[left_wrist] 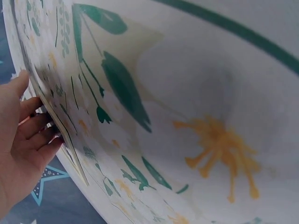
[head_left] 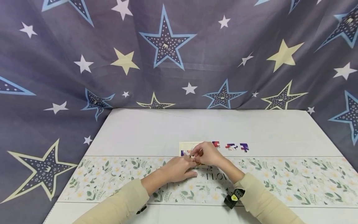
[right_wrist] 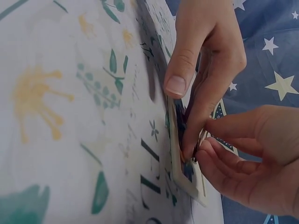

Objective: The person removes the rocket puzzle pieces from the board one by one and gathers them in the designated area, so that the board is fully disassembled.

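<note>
At the head frame's lower centre, a jigsaw piece point(right_wrist: 202, 137) was pinched in the right hand's point(head_left: 208, 154) grip above the puzzle board point(head_left: 184, 144), which could have been skewed by uneven pressure from the left hand's point(head_left: 179, 169) outstretched fingers.

White-covered bench point(head_left: 145, 130), floral band point(head_left: 112, 171) running side to side across it: pale blossoms, green leaves, yellow-orange centers, thin dark line along each long edge. Dark printed lettering point(head_left: 216, 176) mid-band, starts "FLO", rest blocked. On bench: cream-rimmed puzzle tray point(head_left: 181, 144), lying flat across band's far line, part on plain white, part on print; right side mostly hidden. Right of tray, on far white section, loose row: red-purple piece point(head_left: 216, 144) nearest tray, multicolored piece point(head_left: 231, 146) next, dark purple piece point(head_left: 244, 147) outermost, just beside it.
</note>
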`<act>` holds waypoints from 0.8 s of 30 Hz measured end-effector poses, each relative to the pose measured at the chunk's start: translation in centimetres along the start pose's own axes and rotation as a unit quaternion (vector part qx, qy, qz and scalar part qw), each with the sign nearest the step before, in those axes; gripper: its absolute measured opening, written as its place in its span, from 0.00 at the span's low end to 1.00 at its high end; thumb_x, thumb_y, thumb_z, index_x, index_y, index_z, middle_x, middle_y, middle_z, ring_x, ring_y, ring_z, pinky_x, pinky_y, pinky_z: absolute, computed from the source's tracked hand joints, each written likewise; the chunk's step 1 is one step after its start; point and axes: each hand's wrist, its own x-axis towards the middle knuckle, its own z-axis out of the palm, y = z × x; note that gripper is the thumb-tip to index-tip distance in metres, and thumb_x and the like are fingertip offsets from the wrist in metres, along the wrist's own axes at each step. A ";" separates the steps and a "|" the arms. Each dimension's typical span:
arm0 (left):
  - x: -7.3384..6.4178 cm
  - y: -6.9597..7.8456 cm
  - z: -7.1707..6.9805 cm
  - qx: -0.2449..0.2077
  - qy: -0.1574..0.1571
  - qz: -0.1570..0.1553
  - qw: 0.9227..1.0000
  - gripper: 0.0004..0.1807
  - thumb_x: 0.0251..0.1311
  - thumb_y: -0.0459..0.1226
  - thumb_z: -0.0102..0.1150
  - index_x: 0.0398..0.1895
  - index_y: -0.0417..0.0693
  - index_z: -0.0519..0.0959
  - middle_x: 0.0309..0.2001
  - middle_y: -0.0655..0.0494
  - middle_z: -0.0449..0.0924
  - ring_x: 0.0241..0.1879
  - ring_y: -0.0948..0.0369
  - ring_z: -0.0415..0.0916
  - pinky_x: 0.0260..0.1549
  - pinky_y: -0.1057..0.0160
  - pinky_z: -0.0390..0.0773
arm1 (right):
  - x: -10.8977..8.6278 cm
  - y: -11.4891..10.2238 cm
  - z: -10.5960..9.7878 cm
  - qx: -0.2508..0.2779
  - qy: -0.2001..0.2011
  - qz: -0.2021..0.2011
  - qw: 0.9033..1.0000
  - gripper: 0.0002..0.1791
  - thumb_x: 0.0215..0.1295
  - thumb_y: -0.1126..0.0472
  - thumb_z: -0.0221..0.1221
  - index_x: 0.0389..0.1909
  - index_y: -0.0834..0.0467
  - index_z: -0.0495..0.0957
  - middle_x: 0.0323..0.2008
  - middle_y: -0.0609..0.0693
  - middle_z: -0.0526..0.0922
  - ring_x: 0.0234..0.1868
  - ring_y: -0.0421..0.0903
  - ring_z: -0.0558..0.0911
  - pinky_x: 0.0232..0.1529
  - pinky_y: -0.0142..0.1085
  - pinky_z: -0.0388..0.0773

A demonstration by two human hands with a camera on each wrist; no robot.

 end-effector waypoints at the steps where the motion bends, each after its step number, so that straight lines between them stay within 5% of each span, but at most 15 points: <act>1: 0.0 0.0 0.0 0.001 -0.003 -0.001 1.000 0.21 0.67 0.52 0.52 0.54 0.51 0.80 0.50 0.58 0.83 0.50 0.62 0.79 0.47 0.63 0.82 | 0.0 0.0 0.0 -0.001 0.002 0.002 1.000 0.09 0.52 0.74 0.62 0.33 0.61 0.86 0.26 0.52 0.86 0.23 0.35 0.79 0.24 0.23 0.76; 8: 0.0 0.1 -0.2 0.001 -0.027 -0.015 1.000 0.28 0.68 0.53 0.49 0.65 0.50 0.72 0.69 0.51 0.68 0.69 0.56 0.66 0.64 0.57 0.73 | -0.2 0.2 -0.2 -0.038 0.058 0.008 0.998 0.08 0.56 0.71 0.59 0.34 0.61 0.85 0.26 0.50 0.86 0.25 0.37 0.79 0.27 0.25 0.77; 14: 0.0 0.0 -0.1 0.004 -0.027 -0.013 1.000 0.28 0.68 0.54 0.49 0.66 0.51 0.71 0.69 0.52 0.66 0.70 0.55 0.64 0.65 0.55 0.72 | 0.1 0.5 -0.4 -0.072 0.096 0.052 0.991 0.09 0.56 0.71 0.59 0.35 0.60 0.85 0.27 0.50 0.85 0.26 0.37 0.79 0.30 0.29 0.79; 24: 0.0 -0.1 -0.2 0.005 -0.031 -0.011 0.999 0.29 0.68 0.54 0.48 0.68 0.53 0.69 0.70 0.53 0.65 0.71 0.55 0.63 0.65 0.55 0.72 | 0.5 1.1 -0.5 -0.070 0.103 0.055 0.991 0.08 0.56 0.71 0.59 0.34 0.61 0.84 0.26 0.51 0.85 0.25 0.37 0.79 0.27 0.27 0.77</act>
